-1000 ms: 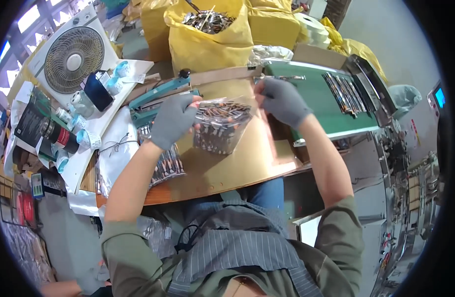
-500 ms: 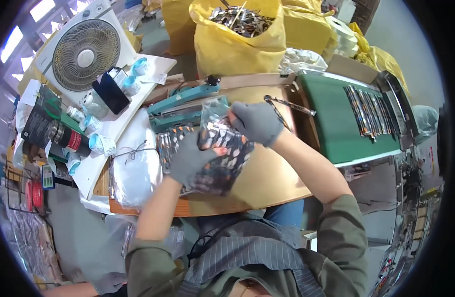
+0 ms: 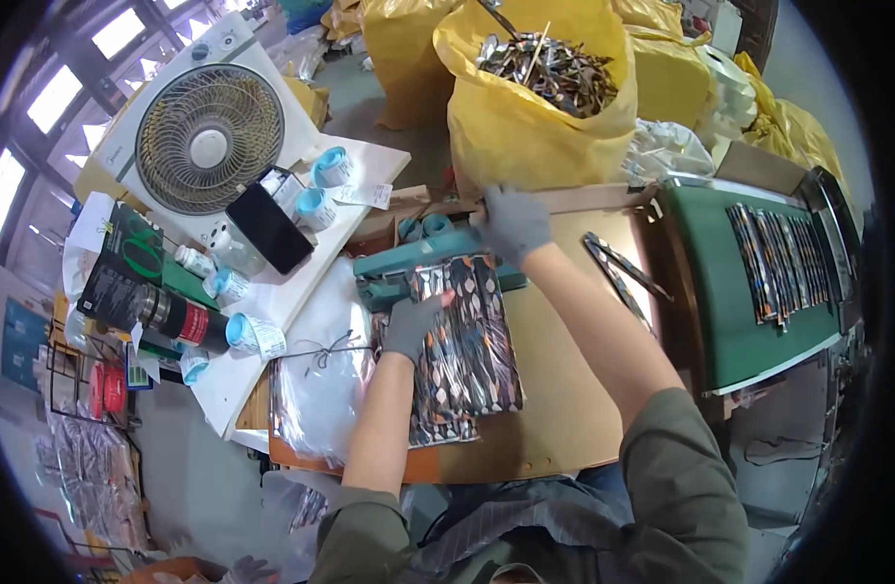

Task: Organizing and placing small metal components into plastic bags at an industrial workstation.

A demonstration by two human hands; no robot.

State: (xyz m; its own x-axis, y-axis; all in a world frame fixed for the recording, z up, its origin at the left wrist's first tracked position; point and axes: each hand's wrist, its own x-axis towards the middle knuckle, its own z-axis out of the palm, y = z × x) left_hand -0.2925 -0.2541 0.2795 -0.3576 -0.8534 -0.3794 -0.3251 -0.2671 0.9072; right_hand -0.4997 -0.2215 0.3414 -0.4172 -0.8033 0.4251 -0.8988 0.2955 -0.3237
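Observation:
A teal bag sealer lies across the back of the work table, its long arm lowered. My right hand, in a grey glove, is closed over the right end of that arm, fingertips partly hidden. In front of the sealer lies a clear plastic bag of dark, leaf-patterned strips, its top edge at the sealer. My left hand, also gloved in grey, grips the bag's left side with the thumb on top. More patterned strips show under the bag's near edge.
Flat clear bags tied with dark cord lie left. Beyond stand a phone, tape rolls, a flask and a fan. Dark tweezers-like tools lie right, near a green belt holding strips. A yellow sack stands behind.
My right hand has moved from the bag's top to the sealer's arm, which has come down. The bag now lies flat with its top at the sealer. The view has shifted.

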